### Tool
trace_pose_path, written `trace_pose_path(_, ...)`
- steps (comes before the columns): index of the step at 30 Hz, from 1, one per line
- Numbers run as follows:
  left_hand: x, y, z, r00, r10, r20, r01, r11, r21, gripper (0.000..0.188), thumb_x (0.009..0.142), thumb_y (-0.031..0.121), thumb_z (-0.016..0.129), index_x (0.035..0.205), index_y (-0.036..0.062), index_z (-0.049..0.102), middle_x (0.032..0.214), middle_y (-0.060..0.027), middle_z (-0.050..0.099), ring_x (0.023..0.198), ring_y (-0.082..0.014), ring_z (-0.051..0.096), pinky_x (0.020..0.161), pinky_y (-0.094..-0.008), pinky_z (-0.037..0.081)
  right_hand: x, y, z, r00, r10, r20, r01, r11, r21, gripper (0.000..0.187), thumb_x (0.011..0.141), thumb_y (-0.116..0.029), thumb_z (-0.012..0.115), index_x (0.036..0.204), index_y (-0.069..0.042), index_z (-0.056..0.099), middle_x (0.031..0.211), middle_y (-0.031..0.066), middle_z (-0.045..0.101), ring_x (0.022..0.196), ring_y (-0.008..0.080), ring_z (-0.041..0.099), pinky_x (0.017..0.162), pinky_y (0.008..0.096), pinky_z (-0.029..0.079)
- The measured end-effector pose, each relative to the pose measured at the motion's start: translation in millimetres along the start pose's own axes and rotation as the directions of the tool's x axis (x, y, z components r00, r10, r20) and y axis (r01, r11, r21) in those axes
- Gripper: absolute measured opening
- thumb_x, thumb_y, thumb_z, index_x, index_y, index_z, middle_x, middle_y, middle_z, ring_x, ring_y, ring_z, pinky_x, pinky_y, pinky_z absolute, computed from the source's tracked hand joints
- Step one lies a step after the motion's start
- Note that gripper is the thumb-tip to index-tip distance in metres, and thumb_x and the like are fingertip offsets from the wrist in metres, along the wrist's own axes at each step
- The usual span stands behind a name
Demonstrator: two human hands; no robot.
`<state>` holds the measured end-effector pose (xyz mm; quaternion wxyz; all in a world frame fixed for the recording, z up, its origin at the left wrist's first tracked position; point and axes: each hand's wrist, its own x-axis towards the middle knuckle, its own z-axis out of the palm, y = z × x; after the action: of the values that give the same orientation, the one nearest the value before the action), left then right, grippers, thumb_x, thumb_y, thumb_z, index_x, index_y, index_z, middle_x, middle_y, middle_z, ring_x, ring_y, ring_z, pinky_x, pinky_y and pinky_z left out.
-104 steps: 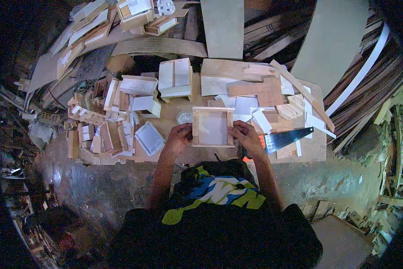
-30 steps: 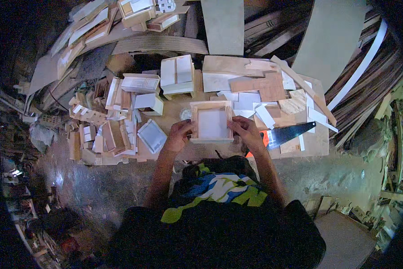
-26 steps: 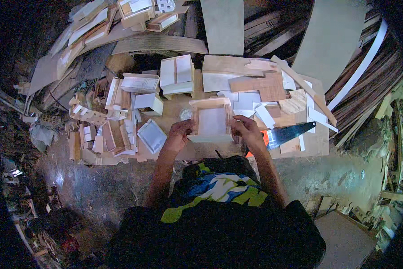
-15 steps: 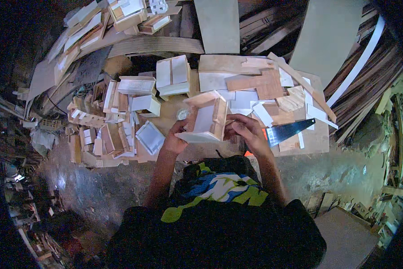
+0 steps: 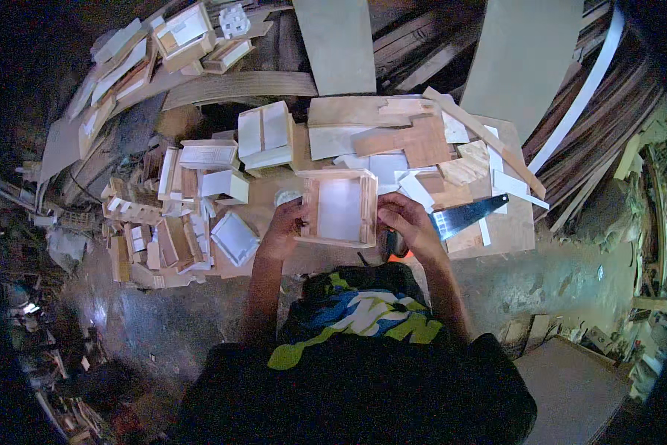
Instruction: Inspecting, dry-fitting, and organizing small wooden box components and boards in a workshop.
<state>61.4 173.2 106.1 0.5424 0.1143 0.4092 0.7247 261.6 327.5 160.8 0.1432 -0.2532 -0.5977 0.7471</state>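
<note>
Between my hands is a small open wooden box [image 5: 338, 210] with pale wood sides and a white bottom panel, its open side facing up toward me. My left hand [image 5: 281, 230] is closed on its left side, the thumb partly hidden. At the right side, my right hand [image 5: 410, 224] grips the edge with fingers bent; some fingertips are hidden behind the box. A hand saw [image 5: 467, 217] with a dark handle and orange parts lies just beyond my right hand. A clear round container [image 5: 286, 197] sits beside my left hand, partly covered by it.
The worktable [image 5: 507, 241] carries several similar wooden boxes [image 5: 265, 136] at left and flat wood offcuts [image 5: 411, 141] at right. Large boards [image 5: 337, 48] lean behind it. Long strips [image 5: 608, 141] are piled at far right. A grey panel [image 5: 570, 386] stands low at right.
The box has been turned from a tilted, sideways pose to face me squarely. Both hands have shifted with it and keep their hold. The whole view has swung slightly.
</note>
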Motion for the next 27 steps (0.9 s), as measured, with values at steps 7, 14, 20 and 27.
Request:
trace_pose_path(7, 17.9, -2.7, 35.3, 0.998, -0.056, -0.037, 0.067, 0.903, 0.425, 0.035, 0.076, 0.017, 0.06, 0.108, 0.003, 0.053, 0.088, 0.0009, 0.055, 0.077, -0.0064, 0.052, 0.067, -0.0215, 0.044, -8.1, 3.9, -29.4, 0.999, -0.011, -0.047, 0.011, 1.0, 0.007, 0.029, 0.077, -0.005, 0.06, 0.104, -0.002, 0.049, 0.082, 0.0054, 0.059, 0.077, 0.0119, 0.055, 0.069, 0.0246, 0.044)
trace_pose_path(14, 45.8, -7.0, 58.4, 0.947, 0.067, 0.315, -0.259, 0.739, 0.622, 0.045, 0.075, 0.01, 0.062, 0.117, 0.002, 0.045, 0.095, 0.0017, 0.054, 0.079, -0.0063, 0.05, 0.07, -0.0216, 0.043, -13.8, -25.4, -72.8, 0.922, -0.376, 0.089, 0.366, 0.775, -0.515, 0.04, 0.067, -0.005, 0.067, 0.103, -0.001, 0.05, 0.085, 0.0063, 0.06, 0.079, 0.0121, 0.057, 0.074, 0.0271, 0.045)
trace_pose_path(20, 59.0, 4.2, 85.2, 0.844, 0.221, 0.489, -0.496, 0.668, 0.554, 0.043, 0.072, 0.0, 0.059, 0.113, 0.0043, 0.047, 0.109, -0.0057, 0.052, 0.101, -0.0146, 0.047, 0.088, -0.0288, 0.037, -20.7, -53.2, -76.7, 0.836, -0.531, 0.14, 0.466, 0.551, -0.692, 0.038, 0.064, -0.007, 0.067, 0.101, -0.004, 0.055, 0.102, 0.0104, 0.059, 0.092, 0.022, 0.056, 0.081, 0.0321, 0.044)
trace_pose_path(27, 52.0, 18.1, 99.4, 0.77, 0.336, 0.543, -0.629, 0.546, 0.554, 0.039, 0.069, 0.001, 0.059, 0.107, 0.0041, 0.05, 0.118, -0.0106, 0.048, 0.116, -0.0209, 0.04, 0.098, -0.0338, 0.029, -8.1, -63.9, -78.5, 0.721, -0.614, 0.323, 0.592, 0.302, -0.747, 0.042, 0.062, -0.005, 0.066, 0.103, -0.008, 0.057, 0.105, 0.0094, 0.057, 0.095, 0.0258, 0.054, 0.083, 0.034, 0.042)
